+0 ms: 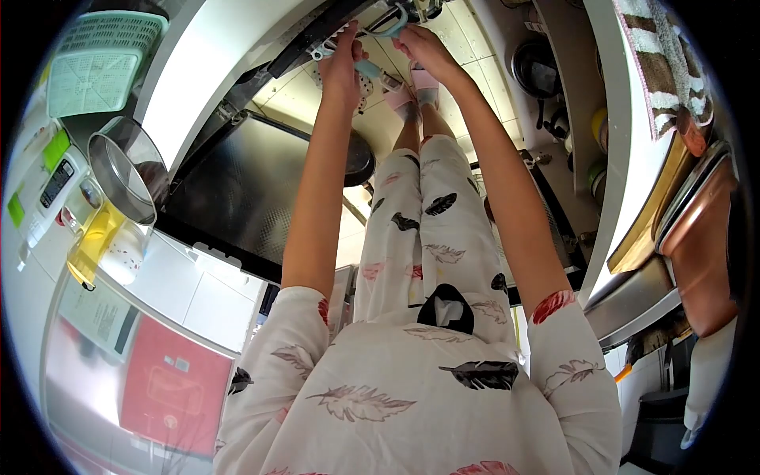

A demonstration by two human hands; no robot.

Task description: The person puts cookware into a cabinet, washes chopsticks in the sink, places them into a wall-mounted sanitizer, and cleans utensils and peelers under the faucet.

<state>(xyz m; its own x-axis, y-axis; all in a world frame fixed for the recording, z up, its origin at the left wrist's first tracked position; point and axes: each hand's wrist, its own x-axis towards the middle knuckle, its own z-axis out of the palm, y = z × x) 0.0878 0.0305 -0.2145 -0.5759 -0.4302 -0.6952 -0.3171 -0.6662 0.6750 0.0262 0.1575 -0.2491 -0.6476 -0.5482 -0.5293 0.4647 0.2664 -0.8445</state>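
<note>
Both arms reach away from the camera to the top of the view. My left hand (340, 67) is closed at the upper middle, beside a white and metal fitting (323, 52); what lies inside its fingers is too small to make out. A pale blue piece (368, 70) sits just right of that hand. Farther right, my right hand (427, 51) has its fingers bent round the end of a curved light blue handle (389, 28). The rest of that handle's object is cut off or hidden at the top edge.
A dark glossy panel (237, 190) lies left of my left arm. Pans (535, 70) stand on a shelf at the right. Green baskets (93, 79), a clear container (127, 170) and a yellow item (99, 237) are at the left. Wooden boards (645, 206) stand far right.
</note>
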